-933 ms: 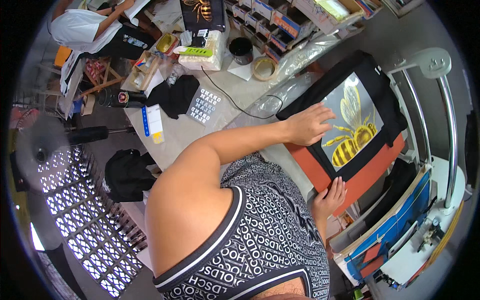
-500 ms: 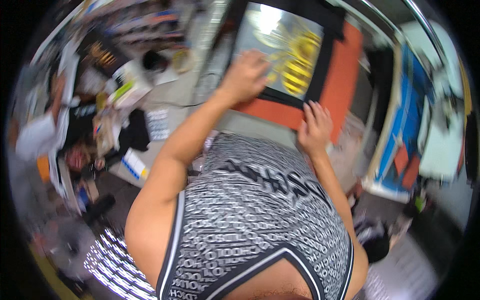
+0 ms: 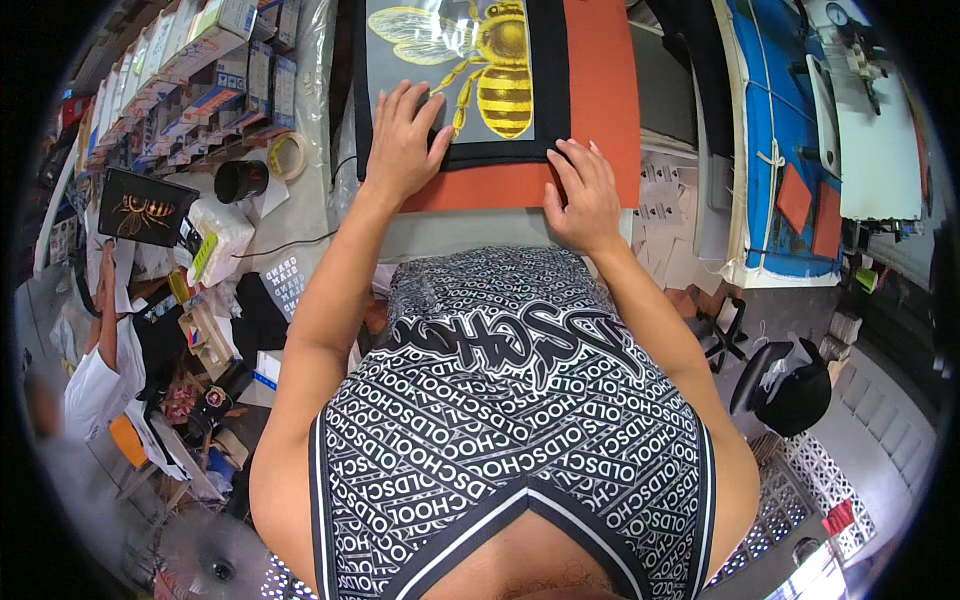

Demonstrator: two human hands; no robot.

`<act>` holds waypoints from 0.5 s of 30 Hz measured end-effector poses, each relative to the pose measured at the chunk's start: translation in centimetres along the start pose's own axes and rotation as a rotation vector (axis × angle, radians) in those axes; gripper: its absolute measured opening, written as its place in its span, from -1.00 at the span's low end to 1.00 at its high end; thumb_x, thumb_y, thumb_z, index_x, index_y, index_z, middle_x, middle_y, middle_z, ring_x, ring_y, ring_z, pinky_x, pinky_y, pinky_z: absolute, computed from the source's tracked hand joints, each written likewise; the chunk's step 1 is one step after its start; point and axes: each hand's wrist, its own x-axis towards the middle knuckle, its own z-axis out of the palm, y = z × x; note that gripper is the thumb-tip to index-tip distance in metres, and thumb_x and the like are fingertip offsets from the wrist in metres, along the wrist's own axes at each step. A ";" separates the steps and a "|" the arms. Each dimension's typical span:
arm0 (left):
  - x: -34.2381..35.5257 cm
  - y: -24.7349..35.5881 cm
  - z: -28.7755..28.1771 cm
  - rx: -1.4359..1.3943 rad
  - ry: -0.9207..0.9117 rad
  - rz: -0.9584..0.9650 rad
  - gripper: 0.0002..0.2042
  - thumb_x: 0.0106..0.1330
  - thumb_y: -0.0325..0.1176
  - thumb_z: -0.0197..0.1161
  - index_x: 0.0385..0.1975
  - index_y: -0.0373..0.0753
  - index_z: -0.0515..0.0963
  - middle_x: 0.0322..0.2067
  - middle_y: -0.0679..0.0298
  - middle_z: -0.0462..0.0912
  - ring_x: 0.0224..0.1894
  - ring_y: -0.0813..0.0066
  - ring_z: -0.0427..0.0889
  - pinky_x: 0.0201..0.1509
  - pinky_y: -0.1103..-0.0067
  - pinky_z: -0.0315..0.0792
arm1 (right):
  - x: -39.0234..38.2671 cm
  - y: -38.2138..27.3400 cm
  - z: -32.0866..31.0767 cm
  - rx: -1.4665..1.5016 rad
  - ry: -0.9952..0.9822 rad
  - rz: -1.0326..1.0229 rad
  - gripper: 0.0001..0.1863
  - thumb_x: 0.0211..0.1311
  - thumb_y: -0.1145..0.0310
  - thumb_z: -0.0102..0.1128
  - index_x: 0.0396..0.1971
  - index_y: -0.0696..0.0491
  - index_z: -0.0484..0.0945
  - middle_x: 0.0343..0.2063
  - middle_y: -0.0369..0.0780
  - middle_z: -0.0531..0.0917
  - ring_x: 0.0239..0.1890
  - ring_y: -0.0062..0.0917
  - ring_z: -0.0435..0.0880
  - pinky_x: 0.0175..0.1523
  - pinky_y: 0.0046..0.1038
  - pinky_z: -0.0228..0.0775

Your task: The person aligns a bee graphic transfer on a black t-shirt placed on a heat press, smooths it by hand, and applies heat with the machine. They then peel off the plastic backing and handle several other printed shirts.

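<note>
With both grips released, my left hand [image 3: 403, 140] and right hand [image 3: 580, 195] press flat on the black bee-print fabric [image 3: 455, 75] lying on the orange platen [image 3: 590, 100]; smoothing appears underway, next demanding even outward pressure.

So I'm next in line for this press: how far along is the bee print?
Done: the black fabric lies on the orange pad with the bee transfer on top. In hand: the left hand presses flat on the transfer's lower edge, the right hand on the fabric's lower right corner. Left: nothing yet shows the bee pressed.
</note>
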 end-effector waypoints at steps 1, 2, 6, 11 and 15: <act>0.0 0.2 0.0 0.004 -0.003 -0.007 -0.54 0.27 -0.26 0.35 0.18 -0.20 0.52 0.25 0.06 0.44 0.39 -0.05 0.30 0.50 0.02 0.09 | 0.0 0.0 0.0 -0.001 -0.003 0.003 -0.55 0.09 0.38 0.27 0.04 0.11 0.60 0.12 -0.12 0.59 0.24 -0.22 0.52 0.43 -0.05 0.22; 0.0 0.5 0.1 0.008 -0.005 -0.014 -0.53 0.28 -0.26 0.35 0.19 -0.19 0.52 0.26 0.06 0.44 0.40 -0.05 0.30 0.50 0.04 0.08 | 0.0 0.0 -0.1 -0.003 -0.006 0.005 -0.55 0.09 0.38 0.27 0.04 0.11 0.60 0.11 -0.12 0.59 0.25 -0.22 0.52 0.43 -0.05 0.22; 0.1 1.0 0.0 0.003 -0.014 -0.007 -0.54 0.28 -0.27 0.34 0.19 -0.19 0.52 0.26 0.06 0.44 0.39 -0.05 0.30 0.51 0.04 0.08 | -0.1 0.1 -0.1 0.007 0.001 0.005 -0.55 0.07 0.39 0.28 0.04 0.10 0.60 0.12 -0.13 0.59 0.24 -0.21 0.52 0.42 -0.04 0.23; 0.1 1.2 0.1 0.005 -0.011 -0.005 -0.55 0.29 -0.27 0.34 0.18 -0.19 0.52 0.26 0.07 0.44 0.39 -0.05 0.29 0.51 0.04 0.07 | -0.1 0.4 -0.1 0.008 0.000 -0.001 -0.53 0.04 0.42 0.29 0.04 0.09 0.59 0.12 -0.13 0.58 0.23 -0.19 0.53 0.41 -0.02 0.24; 0.1 1.4 0.1 0.005 -0.017 -0.006 -0.55 0.29 -0.28 0.34 0.18 -0.19 0.52 0.26 0.07 0.43 0.39 -0.05 0.29 0.52 0.04 0.06 | 0.0 0.4 -0.4 0.026 -0.009 0.010 -0.52 0.03 0.42 0.30 0.04 0.10 0.59 0.12 -0.12 0.58 0.22 -0.17 0.53 0.40 -0.04 0.25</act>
